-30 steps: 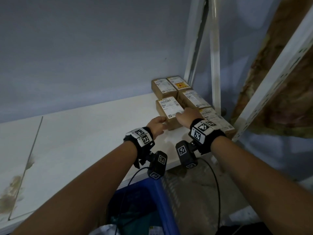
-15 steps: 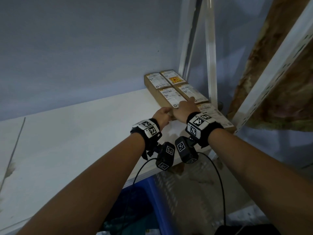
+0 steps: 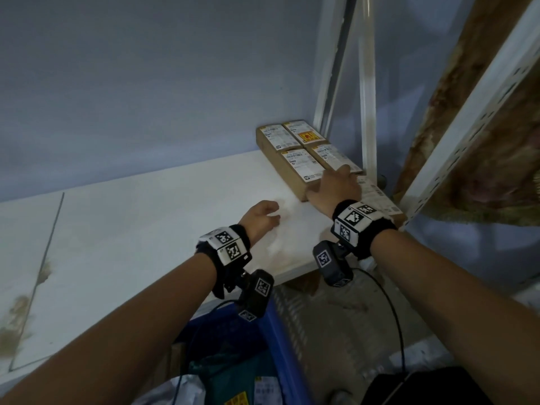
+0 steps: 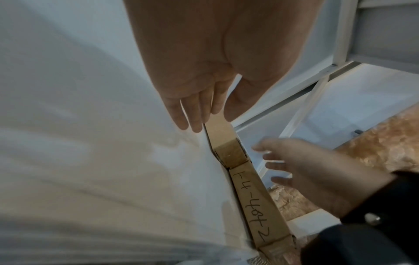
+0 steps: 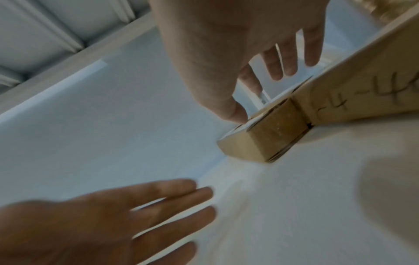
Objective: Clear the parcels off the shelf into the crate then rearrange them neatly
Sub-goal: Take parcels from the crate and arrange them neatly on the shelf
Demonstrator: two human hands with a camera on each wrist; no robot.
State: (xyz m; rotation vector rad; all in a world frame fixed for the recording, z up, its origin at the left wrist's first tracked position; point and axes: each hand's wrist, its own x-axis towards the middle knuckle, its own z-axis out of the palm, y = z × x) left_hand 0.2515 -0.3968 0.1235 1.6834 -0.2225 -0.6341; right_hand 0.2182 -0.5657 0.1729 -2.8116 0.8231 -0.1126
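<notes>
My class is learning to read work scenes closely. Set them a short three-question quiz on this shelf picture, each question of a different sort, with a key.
1. True or false: the left hand holds a parcel.
2. Which hand touches the nearest parcel of the block: A left, B right?
3. Fill in: the crate below the shelf is coloured ____.

Key: 1 false, it hovers empty over the shelf; 2 B; 3 blue.

Five brown parcels [image 3: 302,168] on the shelf [image 3: 146,229], one blue crate [image 3: 280,346], two hands.
</notes>
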